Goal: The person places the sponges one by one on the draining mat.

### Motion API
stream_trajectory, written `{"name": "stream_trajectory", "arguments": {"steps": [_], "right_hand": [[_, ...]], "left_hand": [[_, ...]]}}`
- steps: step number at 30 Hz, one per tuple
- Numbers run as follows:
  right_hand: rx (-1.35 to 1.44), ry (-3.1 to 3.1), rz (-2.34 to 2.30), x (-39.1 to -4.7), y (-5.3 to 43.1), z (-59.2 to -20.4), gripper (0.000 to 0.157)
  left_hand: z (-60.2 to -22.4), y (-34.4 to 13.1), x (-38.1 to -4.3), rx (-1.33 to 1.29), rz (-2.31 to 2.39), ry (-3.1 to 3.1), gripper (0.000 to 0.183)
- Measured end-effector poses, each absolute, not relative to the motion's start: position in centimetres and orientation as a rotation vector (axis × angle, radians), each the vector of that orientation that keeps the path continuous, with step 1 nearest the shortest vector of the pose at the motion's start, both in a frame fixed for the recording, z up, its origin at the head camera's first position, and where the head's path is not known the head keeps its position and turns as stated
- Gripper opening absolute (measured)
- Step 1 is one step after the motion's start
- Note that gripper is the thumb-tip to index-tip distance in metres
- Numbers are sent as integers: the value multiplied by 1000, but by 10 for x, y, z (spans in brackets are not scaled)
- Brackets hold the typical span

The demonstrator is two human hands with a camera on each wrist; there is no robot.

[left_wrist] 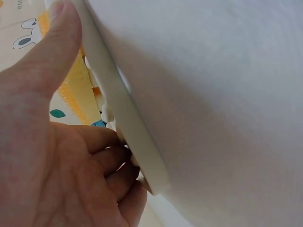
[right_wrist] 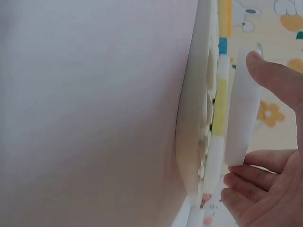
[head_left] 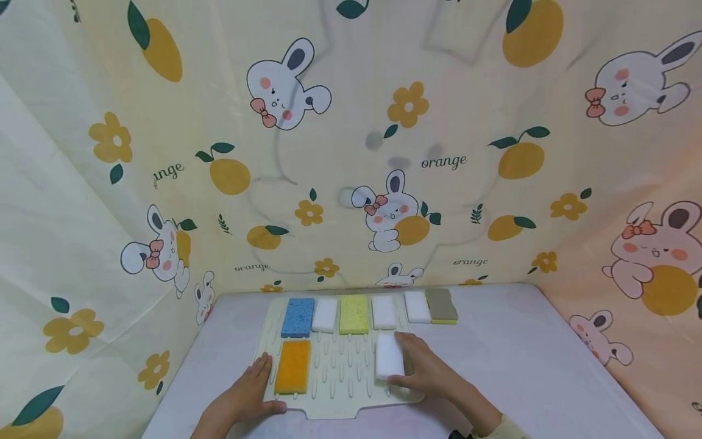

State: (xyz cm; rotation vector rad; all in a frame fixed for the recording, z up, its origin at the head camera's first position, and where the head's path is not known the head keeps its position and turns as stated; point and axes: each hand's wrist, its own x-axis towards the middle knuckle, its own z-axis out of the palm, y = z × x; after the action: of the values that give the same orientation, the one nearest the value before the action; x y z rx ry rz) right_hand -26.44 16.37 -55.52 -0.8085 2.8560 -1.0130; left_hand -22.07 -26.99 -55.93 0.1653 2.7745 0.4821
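Observation:
A pale cream ribbed drying tray (head_left: 334,405) lies on the table. My left hand (head_left: 241,390) rests at its near left corner, fingers along the left side and thumb at the front edge; the left wrist view shows these fingers (left_wrist: 111,161) touching the rim. Beside it, an orange sponge (head_left: 292,367) lies on the tray. My right hand (head_left: 430,369) pinches a white sponge (head_left: 389,358) between thumb and fingertips over the tray's right side. In the right wrist view, this white sponge (right_wrist: 243,111) is held apart from the tray surface.
Along the tray's far side lie a blue sponge (head_left: 298,317), a white sponge (head_left: 325,315), a yellow sponge (head_left: 353,314) and another white sponge (head_left: 384,313). Past its right edge are a white sponge (head_left: 418,306) and a grey-topped sponge (head_left: 441,306). Printed cloth (head_left: 351,140) surrounds the table.

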Motion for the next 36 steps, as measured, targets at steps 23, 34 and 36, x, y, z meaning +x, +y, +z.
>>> {"name": "stream_trajectory", "arguments": {"steps": [23,34,36], "right_hand": [[-860,2802,-1023,-266,102,-558,112],[-880,2770,-975,-269,78,-563,111],[-857,2756,-958,-269,74,-562,112]], "left_hand": [[-558,-267,-220,116,477,2767,129],[-556,-267,-220,123,469,2769,128],[-556,-267,-220,129,469,2768,128]]}}
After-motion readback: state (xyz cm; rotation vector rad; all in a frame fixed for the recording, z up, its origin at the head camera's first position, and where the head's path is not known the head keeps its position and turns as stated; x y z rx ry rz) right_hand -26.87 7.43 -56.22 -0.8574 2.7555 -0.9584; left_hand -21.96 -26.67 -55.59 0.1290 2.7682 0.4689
